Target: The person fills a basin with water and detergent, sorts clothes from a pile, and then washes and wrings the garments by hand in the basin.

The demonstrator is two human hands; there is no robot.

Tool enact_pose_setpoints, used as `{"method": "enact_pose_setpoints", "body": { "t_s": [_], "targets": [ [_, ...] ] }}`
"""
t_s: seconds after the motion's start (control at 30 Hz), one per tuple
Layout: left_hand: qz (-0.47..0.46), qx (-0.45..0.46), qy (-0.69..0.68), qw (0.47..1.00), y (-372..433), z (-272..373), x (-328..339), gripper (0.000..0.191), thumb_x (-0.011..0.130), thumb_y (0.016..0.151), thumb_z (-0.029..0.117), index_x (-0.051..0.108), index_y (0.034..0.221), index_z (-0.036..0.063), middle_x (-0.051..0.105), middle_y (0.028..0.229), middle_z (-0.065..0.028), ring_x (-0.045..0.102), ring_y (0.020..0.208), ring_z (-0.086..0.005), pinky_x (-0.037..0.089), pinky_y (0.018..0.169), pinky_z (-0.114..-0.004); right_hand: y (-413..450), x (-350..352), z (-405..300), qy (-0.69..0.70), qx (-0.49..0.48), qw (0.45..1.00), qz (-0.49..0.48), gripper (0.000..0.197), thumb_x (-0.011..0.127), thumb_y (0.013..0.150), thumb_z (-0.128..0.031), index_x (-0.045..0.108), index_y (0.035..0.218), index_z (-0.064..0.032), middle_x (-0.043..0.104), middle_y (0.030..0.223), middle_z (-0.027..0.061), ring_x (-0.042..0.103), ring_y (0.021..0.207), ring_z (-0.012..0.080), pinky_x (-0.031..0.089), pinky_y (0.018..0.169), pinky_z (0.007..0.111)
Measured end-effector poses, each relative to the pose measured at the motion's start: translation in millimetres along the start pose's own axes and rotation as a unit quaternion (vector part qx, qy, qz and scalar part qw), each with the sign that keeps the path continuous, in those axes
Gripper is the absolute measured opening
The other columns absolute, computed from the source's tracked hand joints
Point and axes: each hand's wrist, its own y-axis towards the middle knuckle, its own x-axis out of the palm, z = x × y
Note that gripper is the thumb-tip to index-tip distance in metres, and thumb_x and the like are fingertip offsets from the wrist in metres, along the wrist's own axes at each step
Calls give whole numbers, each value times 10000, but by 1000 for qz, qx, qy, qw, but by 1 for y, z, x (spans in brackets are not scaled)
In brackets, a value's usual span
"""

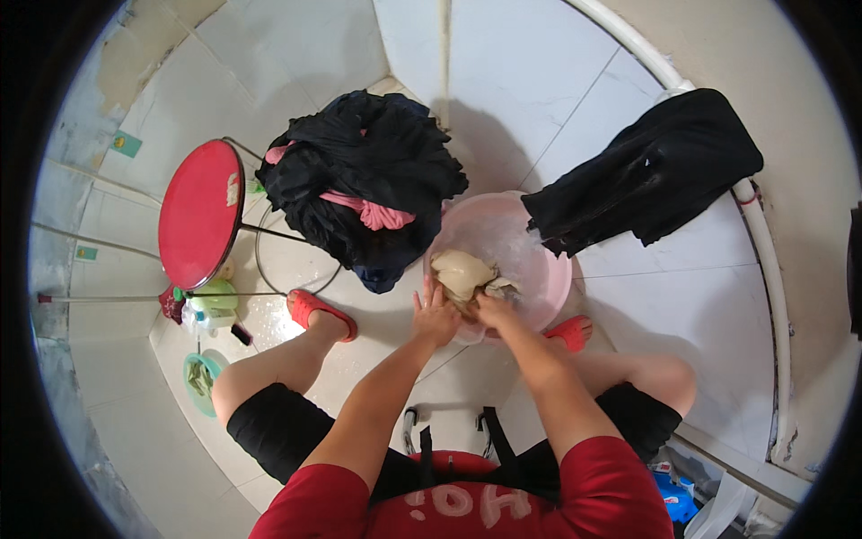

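Note:
A pink plastic basin [557, 286] of cloudy water stands on the floor between my feet. Bunched wet beige cloth [461, 271] lies at its near left side, bulging upward. My right hand [493, 313] grips the near part of this cloth, fingertips hidden in the folds. At the basin's near left rim is my left hand [436, 316], fingers spread against the cloth's edge. Its thumb side is hidden, so I cannot tell whether it pinches anything.
Beyond the basin rises a large heap of black and pink clothes [377, 168]. Black cloth [653, 162] hangs from a white wall pipe [764, 236] over the basin's right side. At left stand a red round stool [202, 215], bottles [214, 306] and a small green basin [214, 364].

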Motion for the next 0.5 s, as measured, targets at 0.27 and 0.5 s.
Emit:
{"method": "enact_pose_setpoints", "body": {
  "t_s": [0.27, 0.5],
  "targets": [
    [-11, -23, 46, 999, 3, 12, -3, 496, 426, 841, 400, 406, 1281, 171, 77, 1444, -121, -101, 1328, -315, 62, 1043, -524, -30, 34, -17, 24, 160, 884, 439, 391, 436, 812, -432, 559, 1041, -141, 583, 1034, 140, 527, 1015, 262, 294, 930, 494],
    [-26, -25, 16, 999, 0, 8, -6, 645, 395, 845, 425, 193, 1378, 121, 22, 1457, -97, -116, 1330, -285, 76, 1047, -509, -56, -61, 12, 336, 28, 870, 360, 307, 559, 724, -322, 594, 708, -17, 603, 776, 201, 552, 923, 303, 369, 858, 423]
  ]
}}
